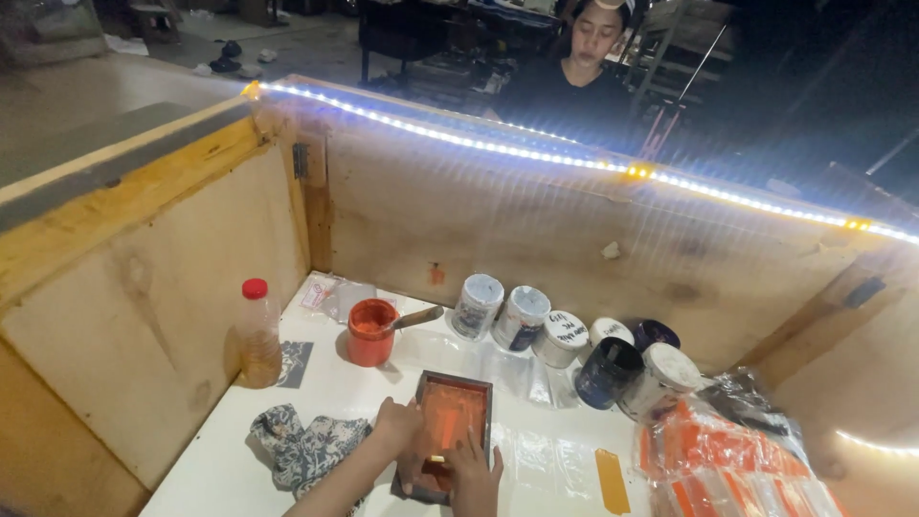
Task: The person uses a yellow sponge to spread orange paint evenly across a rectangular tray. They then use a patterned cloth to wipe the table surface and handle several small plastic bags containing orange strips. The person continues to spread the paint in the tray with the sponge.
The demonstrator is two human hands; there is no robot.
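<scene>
While both hands rest on the small dark-framed printing screen (447,429), we note the grips. Left hand (395,424) sits on the frame's left edge, fingers curled and pressed together over the rim. Right hand (474,466) lies on the lower right corner, fingers spread flat across frame and orange-stained mesh. The screen lies flat on the white tabletop (230,460), near the front edge, just right of a crumpled patterned rag (304,442).

Our judgement on doing this well: keep the frame pinned square and unmoving, weight even on both sides, palms off the inked mesh where possible, so nothing beneath smears. What lies under the screen we cannot tell.

Round about: an orange paint tub (369,331) with a tool handle (415,318) sticking out, behind the screen; a red-capped bottle (258,333) of amber liquid at left; a row of tubs and jars (565,343) along the back board; a yellow-orange flat strip (612,481) to the right; a heap of clear packets with orange contents (728,460) at far right.

Surface is white and glossy, boxed in by rough plywood walls (144,287) topped with an LED strip (536,148). Beyond, a dim workshop, another person in dark clothing (574,91) seated behind the wall
</scene>
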